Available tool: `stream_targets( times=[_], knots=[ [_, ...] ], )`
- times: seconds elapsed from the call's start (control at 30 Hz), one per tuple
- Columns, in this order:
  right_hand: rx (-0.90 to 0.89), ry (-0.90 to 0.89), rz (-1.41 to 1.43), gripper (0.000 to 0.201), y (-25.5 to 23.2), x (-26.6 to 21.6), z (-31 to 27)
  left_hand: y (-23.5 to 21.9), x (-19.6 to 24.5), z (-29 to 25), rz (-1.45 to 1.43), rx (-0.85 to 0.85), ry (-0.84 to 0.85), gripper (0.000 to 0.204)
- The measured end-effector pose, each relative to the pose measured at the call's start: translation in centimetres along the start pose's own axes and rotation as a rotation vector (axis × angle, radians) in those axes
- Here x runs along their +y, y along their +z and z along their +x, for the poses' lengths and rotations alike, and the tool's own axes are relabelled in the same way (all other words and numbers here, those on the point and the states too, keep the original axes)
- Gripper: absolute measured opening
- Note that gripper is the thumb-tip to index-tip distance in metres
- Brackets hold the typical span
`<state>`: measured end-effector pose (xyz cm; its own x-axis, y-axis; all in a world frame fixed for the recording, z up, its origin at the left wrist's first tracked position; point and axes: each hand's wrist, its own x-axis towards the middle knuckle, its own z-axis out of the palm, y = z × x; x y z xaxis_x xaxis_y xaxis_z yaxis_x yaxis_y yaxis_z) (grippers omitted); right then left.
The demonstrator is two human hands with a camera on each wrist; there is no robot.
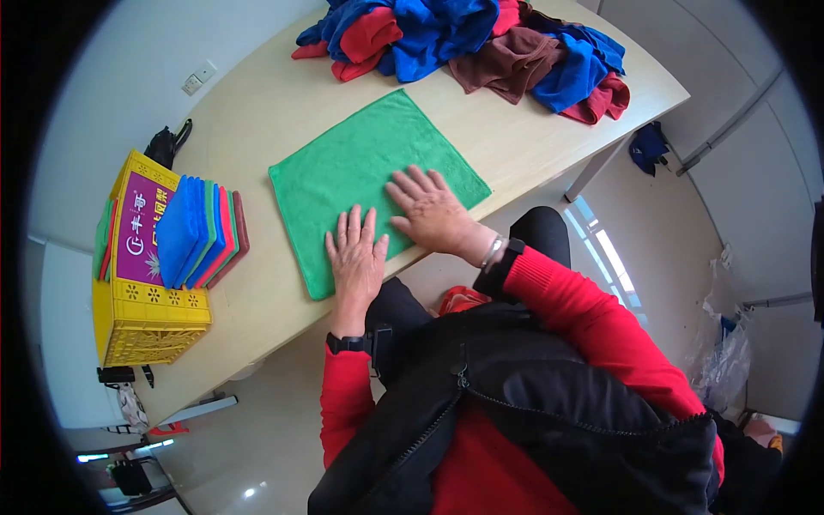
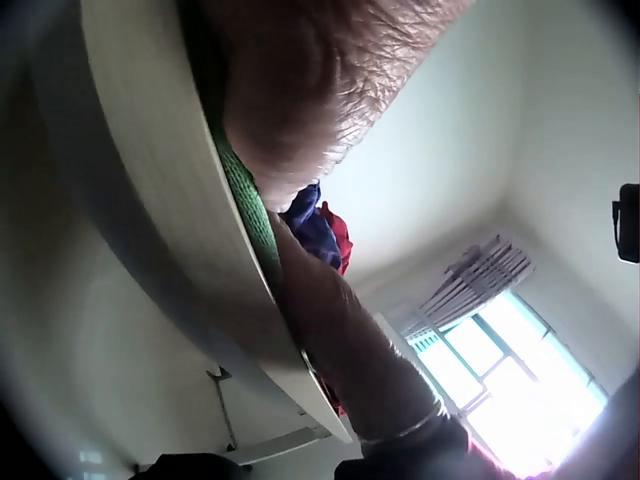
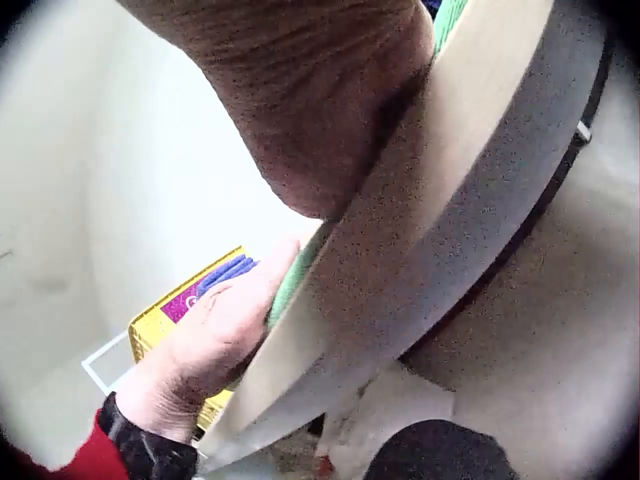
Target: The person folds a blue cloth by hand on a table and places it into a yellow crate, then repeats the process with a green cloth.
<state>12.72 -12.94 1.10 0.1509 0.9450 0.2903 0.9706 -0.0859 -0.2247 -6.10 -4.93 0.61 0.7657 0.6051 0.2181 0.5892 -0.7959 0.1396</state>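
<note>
A green cloth (image 1: 343, 163) lies spread flat on the pale wooden table, one corner close to the front edge. My left hand (image 1: 355, 262) rests on its near left part, fingers straight and slightly apart. Further right, my right hand (image 1: 429, 210) lies on the cloth with fingers extended, a little blurred in the head view. In the left wrist view, the green cloth (image 2: 250, 205) shows as a thin strip under the hand at the table edge. The right wrist view has the left hand (image 3: 225, 320) on the cloth's edge.
A yellow crate (image 1: 163, 322) stands on the left, with folded cloths (image 1: 184, 232) in several colours stacked against it. Behind the green cloth lies a heap of crumpled blue, red and brown cloths (image 1: 446, 39). A black item (image 1: 163, 146) sits by the wall.
</note>
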Motion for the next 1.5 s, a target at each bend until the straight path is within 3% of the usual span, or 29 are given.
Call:
stream_targets(
  times=[0.23, 0.4, 0.53, 0.63, 0.87, 0.97, 1.0, 1.07, 1.17, 1.23, 1.33, 1.5],
  knots=[
    [0.062, 0.149, -0.109, 0.061, -1.4, 6.7, -3.7, -2.4, -3.7, -4.5, 0.057, -0.049, -0.198, 0.056],
    [0.014, 0.233, -0.279, 0.063, -3.8, 7.5, -3.7, -4.1, -5.1, -6.4, 0.079, -0.077, -0.276, 0.057],
    [0.003, 0.043, -0.172, 0.064, -3.3, 3.8, -1.2, -5.1, -3.5, -3.8, 0.059, -0.092, -0.219, 0.059],
    [-0.022, 0.006, -0.048, 0.064, -1.8, 1.6, 0.2, -4.1, -2.7, -2.6, 0.053, -0.098, -0.154, 0.059],
    [-0.018, -0.027, 0.009, 0.065, -0.8, 2.1, -1.7, -3.6, -2.0, -4.2, -0.004, -0.13, -0.127, 0.059],
    [-0.067, -0.067, 0.036, 0.064, -2.4, 2.2, -1.8, -4.9, -2.6, -4.2, -0.016, -0.236, -0.135, 0.061],
    [-0.123, -0.073, 0.057, 0.062, -3.4, 2.2, -1.3, -5.5, -3.0, -3.6, -0.001, -0.202, -0.177, 0.061],
    [-0.211, -0.059, 0.105, 0.059, -4.4, 2.5, -0.2, -6.8, -3.7, -2.5, -0.106, -0.331, -0.113, 0.063],
    [-0.269, -0.103, 0.17, 0.06, -3.2, 3.9, 3.1, -7.7, -4.1, 0.7, -0.033, -0.238, -0.028, 0.063],
    [-0.323, -0.164, 0.173, 0.061, -2.0, 3.0, 6.2, -6.6, -4.6, 3.6, -0.014, -0.228, -0.038, 0.063],
    [-0.337, -0.085, -0.039, 0.066, -1.6, 1.8, 9.6, -3.5, -5.9, 7.1, 0.026, -0.136, -0.024, 0.063],
    [-0.244, -0.143, -0.086, 0.069, 2.4, 1.8, 12.6, -0.3, -7.4, 9.9, 0.002, -0.029, -0.072, 0.061]
  ],
)
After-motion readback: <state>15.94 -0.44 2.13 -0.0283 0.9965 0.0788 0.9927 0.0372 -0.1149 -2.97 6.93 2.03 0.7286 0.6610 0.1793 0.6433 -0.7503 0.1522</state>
